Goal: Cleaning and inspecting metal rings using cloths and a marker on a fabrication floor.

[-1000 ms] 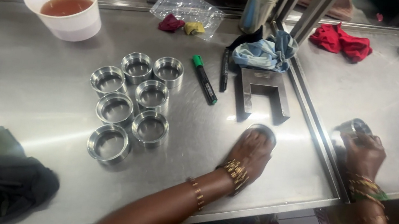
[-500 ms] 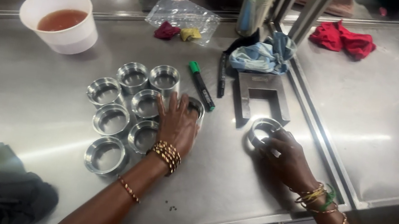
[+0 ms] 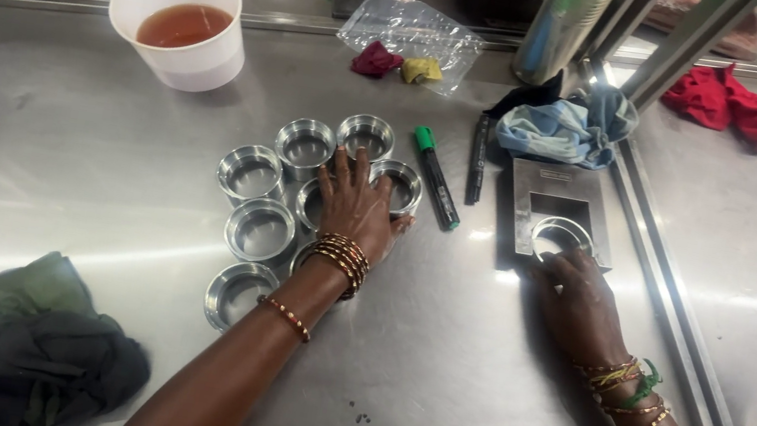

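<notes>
Several shallow round metal cups [image 3: 253, 173] stand clustered on the steel table [image 3: 52, 161]. My left hand [image 3: 355, 204] lies flat over the right side of that cluster, fingers spread, touching the cups under it, with one cup [image 3: 400, 186] at my fingertips. My right hand [image 3: 577, 300] reaches to a grey U-shaped metal block [image 3: 557, 184] and its fingertips hold a metal cup [image 3: 559, 237] sitting in the block's slot. Both wrists wear bangles.
A white cup of brown liquid [image 3: 180, 25] stands at the back left. A green marker [image 3: 435, 176] and a black marker [image 3: 477, 158] lie between cluster and block. Blue cloth [image 3: 564, 131], red cloth [image 3: 745, 104], plastic bag [image 3: 412, 31], dark cloths [image 3: 34, 341] at front left.
My left hand carried a cup from the right side to the cluster and now rests flat there. My right hand came in from the far right with a cup and pushed it into the block.
</notes>
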